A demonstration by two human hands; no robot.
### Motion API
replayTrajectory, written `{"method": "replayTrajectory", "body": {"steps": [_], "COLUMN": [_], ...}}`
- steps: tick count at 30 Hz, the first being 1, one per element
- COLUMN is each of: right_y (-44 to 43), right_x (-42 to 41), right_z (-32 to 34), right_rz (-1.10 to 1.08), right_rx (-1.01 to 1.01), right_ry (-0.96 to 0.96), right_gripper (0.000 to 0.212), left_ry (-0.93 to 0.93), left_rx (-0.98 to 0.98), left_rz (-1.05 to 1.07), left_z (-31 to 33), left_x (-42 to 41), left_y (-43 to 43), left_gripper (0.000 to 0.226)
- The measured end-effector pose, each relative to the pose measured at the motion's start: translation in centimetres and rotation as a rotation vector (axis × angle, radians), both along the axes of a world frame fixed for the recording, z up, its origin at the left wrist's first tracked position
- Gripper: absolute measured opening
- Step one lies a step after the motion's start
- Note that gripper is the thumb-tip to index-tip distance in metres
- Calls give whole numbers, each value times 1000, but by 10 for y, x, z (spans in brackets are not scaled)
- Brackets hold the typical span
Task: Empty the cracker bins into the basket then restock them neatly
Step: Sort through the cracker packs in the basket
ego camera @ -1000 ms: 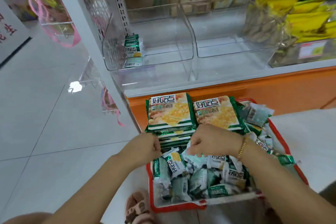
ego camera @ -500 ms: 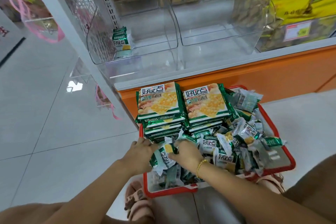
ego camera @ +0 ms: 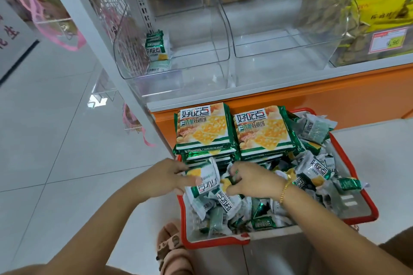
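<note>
A glossy white tiled floor (ego camera: 55,118) runs up to a white shop shelf (ego camera: 245,94) with an orange base. On the shelf stand two clear plastic bins, side by side. The left clear bin (ego camera: 178,78) holds only a short upright stack of small green-and-white cracker packets (ego camera: 156,48), tucked against its left wall. The right clear bin (ego camera: 279,69) looks bare. Just beside it, a further bin holds yellow snack bags (ego camera: 380,6) above a red price label (ego camera: 390,40).

On the floor, right in front of the orange base, sits a red plastic basket (ego camera: 214,242). At its far end lie two neat stacks of large flat green cracker packs (ego camera: 202,127), side by side. The near part is a loose heap of small cracker packets (ego camera: 312,169) facing every way.

The left hand (ego camera: 165,177) grips one small packet (ego camera: 204,179) from the heap by its edge. The right hand (ego camera: 254,182), a gold bracelet (ego camera: 285,190) at its wrist, has its fingers curled round another small packet (ego camera: 231,182), mostly hidden under them.

The emptying seems done and restocking is under way. To do it well, I judge it best to gather several small packets between both hands, turn them label-forward and the same way up, and square their edges. They can then go upright against the stack in the left clear bin. The crinkly wrappers will likely slip, so a firm hold on the bundle's sides should help.
</note>
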State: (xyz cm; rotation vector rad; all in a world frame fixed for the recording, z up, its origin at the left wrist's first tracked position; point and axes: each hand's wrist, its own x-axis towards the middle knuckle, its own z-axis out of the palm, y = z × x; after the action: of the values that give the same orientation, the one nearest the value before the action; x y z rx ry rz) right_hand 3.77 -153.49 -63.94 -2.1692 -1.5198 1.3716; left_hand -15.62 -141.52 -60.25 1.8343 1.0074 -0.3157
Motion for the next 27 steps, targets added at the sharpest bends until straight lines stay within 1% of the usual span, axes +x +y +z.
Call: {"method": "replayTrajectory", "body": {"steps": [2,3,4,5,6,7,9,11,12,13,15,16,19,21,22,23,25,27], "right_y": [-1,-3,-6,-8,-9,-10,-11,-10,-10,-10,-8,-7,-4,-2,-2,-2,-1,4], "right_x": [11,16,22,27,31,33,39,46,47,46,43,41,31,20,14,7,-8,-20], "right_z": [27,40,50,61,70,79,87,85,85,85,85,84,85,88,89,91,92,89], "right_rz": [15,13,-17,-55,-89,-135,-258,-347,-385,-426,-476,-515,-641,-717,-734,-746,-765,-797], "right_rx": [4,34,69,101,125,163,218,261,267,275,310,326,387,432,466,501,569,611], "right_ry": [135,202,268,326,386,447,577,685,738,779,907,981,1196,1277,1283,1245,1086,936], "right_gripper": [54,45,31,16,17,23,19,60,72,77,78,79,85,77,71,64,47,35], "left_ry": [-146,-211,-273,-330,-379,-418,-475,-521,-545,-571,-623,-633,-581,-582,-599,-622,-683,-740], "left_rx": [-130,-171,-198,-221,-245,-274,-328,-375,-400,-437,-536,-589,-681,-707,-717,-722,-715,-666], "left_rz": [164,230,295,359,424,486,590,663,702,738,817,854,911,911,911,927,970,996], "left_z": [28,40,50,56,61,63,62,60,57,55,50,48,46,44,42,40,39,44], "left_x": [-2,-3,-3,-4,-3,-1,4,11,13,15,16,15,17,22,26,30,37,46], "left_y": [-2,-4,-4,-4,-4,-3,-4,-7,-7,-7,-5,-5,-10,-17,-20,-22,-28,-34], "left_gripper": [41,32,27,27,30,35,43,33,28,29,42,43,24,26,31,36,44,39]}}
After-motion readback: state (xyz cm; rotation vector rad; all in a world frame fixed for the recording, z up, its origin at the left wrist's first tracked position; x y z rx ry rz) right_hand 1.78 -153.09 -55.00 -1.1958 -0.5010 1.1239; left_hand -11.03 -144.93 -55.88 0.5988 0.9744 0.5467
